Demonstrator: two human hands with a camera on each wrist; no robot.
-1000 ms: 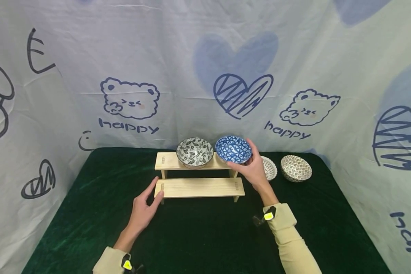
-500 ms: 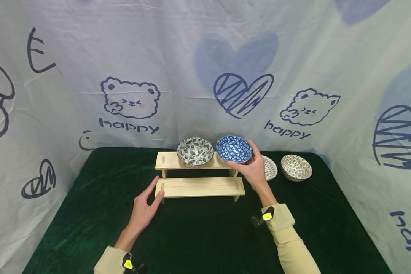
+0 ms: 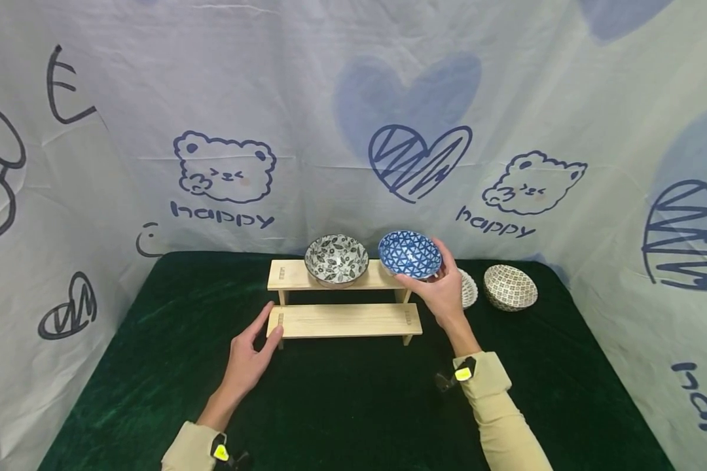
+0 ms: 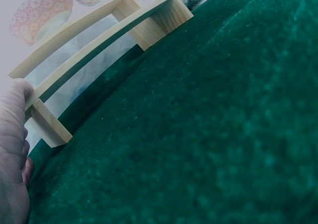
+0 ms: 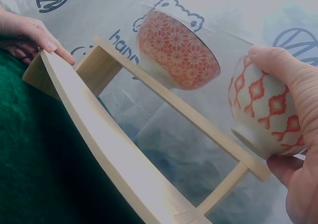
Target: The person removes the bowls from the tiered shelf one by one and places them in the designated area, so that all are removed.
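Observation:
My right hand (image 3: 446, 294) holds a bowl (image 3: 410, 254), blue-patterned inside, by its right side, thumb near the front rim. In the right wrist view this bowl's (image 5: 266, 105) outside is white with red diamonds; it is slightly tilted near the right end of the upper board, and contact is unclear. A black-and-white leaf bowl (image 3: 336, 260), red outside, stands upright on the upper board. My left hand (image 3: 247, 356) grips the left end of the lower board of the two-step wooden stand (image 3: 344, 320), thumb at the front edge; its other fingers are partly hidden.
Right of the stand, a white ribbed bowl (image 3: 469, 289) is partly hidden behind my right hand. Beside it a brown-checked bowl (image 3: 509, 288) lies tilted on the green cloth (image 3: 353, 405). A white printed curtain (image 3: 318, 118) hangs close behind the stand.
My right hand has moved the blue-patterned bowl a little to the right, away from the leaf bowl. The left hand and the stand have kept their places.

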